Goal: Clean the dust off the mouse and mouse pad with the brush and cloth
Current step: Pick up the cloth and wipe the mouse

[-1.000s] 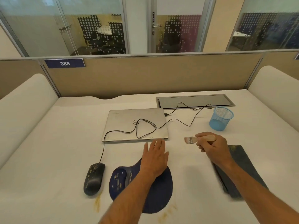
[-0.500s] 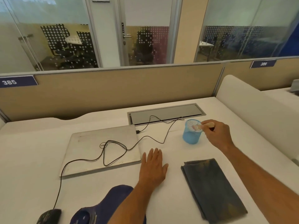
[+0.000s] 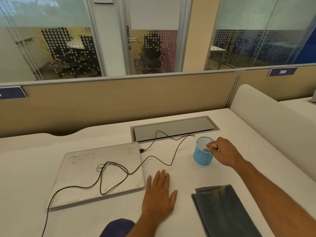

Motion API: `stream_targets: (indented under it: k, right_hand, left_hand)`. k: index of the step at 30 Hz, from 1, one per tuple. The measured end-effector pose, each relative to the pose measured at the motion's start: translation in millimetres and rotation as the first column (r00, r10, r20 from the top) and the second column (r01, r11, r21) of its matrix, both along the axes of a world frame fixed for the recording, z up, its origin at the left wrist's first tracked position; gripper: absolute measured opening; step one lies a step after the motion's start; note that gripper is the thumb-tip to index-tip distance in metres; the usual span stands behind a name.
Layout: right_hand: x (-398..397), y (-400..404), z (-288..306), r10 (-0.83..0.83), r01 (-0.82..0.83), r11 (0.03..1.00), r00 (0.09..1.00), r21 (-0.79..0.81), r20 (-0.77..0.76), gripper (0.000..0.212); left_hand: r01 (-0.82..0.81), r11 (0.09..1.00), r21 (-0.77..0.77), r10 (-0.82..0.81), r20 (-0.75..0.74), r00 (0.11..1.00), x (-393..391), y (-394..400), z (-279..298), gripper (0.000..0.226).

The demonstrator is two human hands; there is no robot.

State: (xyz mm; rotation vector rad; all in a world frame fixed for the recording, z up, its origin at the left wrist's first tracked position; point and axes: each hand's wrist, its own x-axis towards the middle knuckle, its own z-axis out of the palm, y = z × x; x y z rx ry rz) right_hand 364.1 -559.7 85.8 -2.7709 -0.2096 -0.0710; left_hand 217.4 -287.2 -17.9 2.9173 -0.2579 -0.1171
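Now brush (image 3: 209,147) entering blue mesh cup (image 3: 203,156), right hand (image 3: 224,153) gripping

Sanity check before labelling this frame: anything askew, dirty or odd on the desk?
Yes. The closed silver laptop sits skewed to the desk edge, its lid smudged, with a thin black cable looped across it. The folded dark grey cloth shows yellowish dust at its far corner. Nothing looks spilled or broken.
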Motion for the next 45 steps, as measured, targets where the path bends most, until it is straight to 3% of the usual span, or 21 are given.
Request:
stream_targets:
  k: [7,14,18,21,26,28,31,34,39,45]
  right_hand:
    - [-2,-4,2,0.048,-0.053,0.989,0.998,-0.141,-0.040,0.035]
    - [-41,-6,6,0.090,-0.089,0.996,0.994,-0.017,0.068,0.062]
    - [-80,11,-4,0.013,-0.042,0.994,0.958,0.098,0.285,0.053]
    - [-113,31,-20,-0.064,-0.005,0.980,0.940,0.200,0.335,0.045]
    - [-191,30,-53,-0.121,0.081,0.976,0.973,0.204,0.194,0.046]
    - [-202,29,-65,-0.120,0.109,0.991,0.977,0.072,0.177,0.055]
    - [-203,29,-76,-0.128,0.126,0.975,0.992,-0.184,0.002,0.079]
    - [-196,29,-87,-0.153,0.117,0.950,0.983,-0.290,-0.105,0.086]
    - [-187,32,-91,-0.196,0.131,0.945,0.960,-0.300,-0.198,0.076]
    - [-189,30,-87,-0.174,0.145,0.960,0.979,-0.241,-0.105,0.054]
  left_hand:
    - [0.004,1.000,0.023,-0.004,-0.009,1.000,0,1,0,0.073]
    - [0.005,0.999,0.041,-0.006,0.008,1.000,-1,2,-3,0.074]
    - [-0.005,0.999,0.047,0.004,0.020,1.000,3,5,-5,0.074]
    - [-0.021,0.999,0.035,0.021,0.015,1.000,10,10,-5,0.072]
    - [-0.023,0.999,0.029,0.023,0.003,1.000,-13,4,-3,0.069]
    - [-0.032,0.999,0.032,0.032,0.000,0.999,-13,3,-6,0.069]
    - [-0.033,0.999,0.027,0.033,-0.007,0.999,-8,3,-6,0.068]
    - [-0.036,0.999,0.023,0.036,-0.014,0.999,-8,2,-7,0.068]
    - [-0.031,0.999,0.019,0.032,-0.026,0.999,-10,3,-5,0.067]
    - [-0.025,0.999,0.026,0.027,-0.063,0.998,-9,3,2,0.066]
